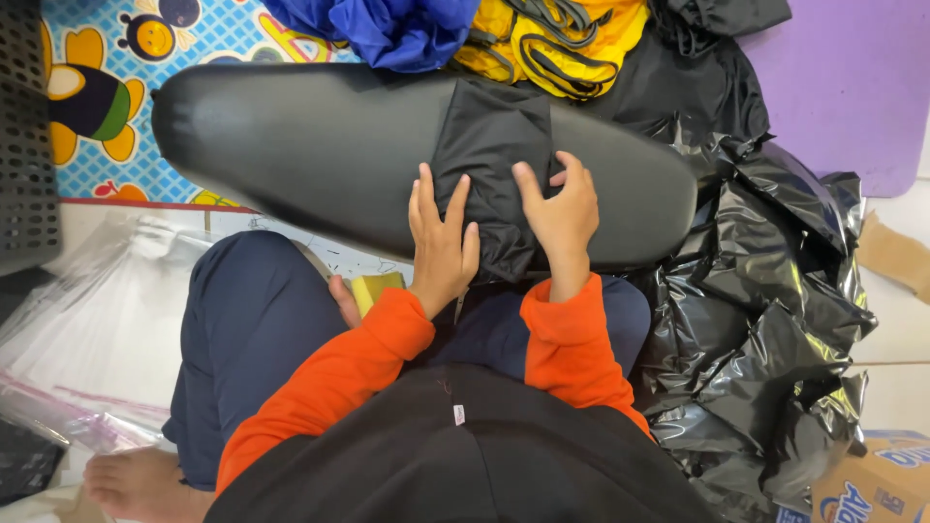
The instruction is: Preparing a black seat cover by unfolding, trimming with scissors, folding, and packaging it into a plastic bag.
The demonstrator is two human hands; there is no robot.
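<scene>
A folded black cloth lies across a long, smooth black cushion that rests over my lap. My left hand lies flat on the cloth's near left part, fingers spread. My right hand presses on the cloth's near right edge, with its fingers curled into the fabric. Both sleeves are orange.
Blue cloth and yellow cloth with grey straps lie beyond the cushion. Crumpled black plastic bags pile up on the right. Clear plastic bags lie on the left, beside a dark crate. A cardboard box sits at bottom right.
</scene>
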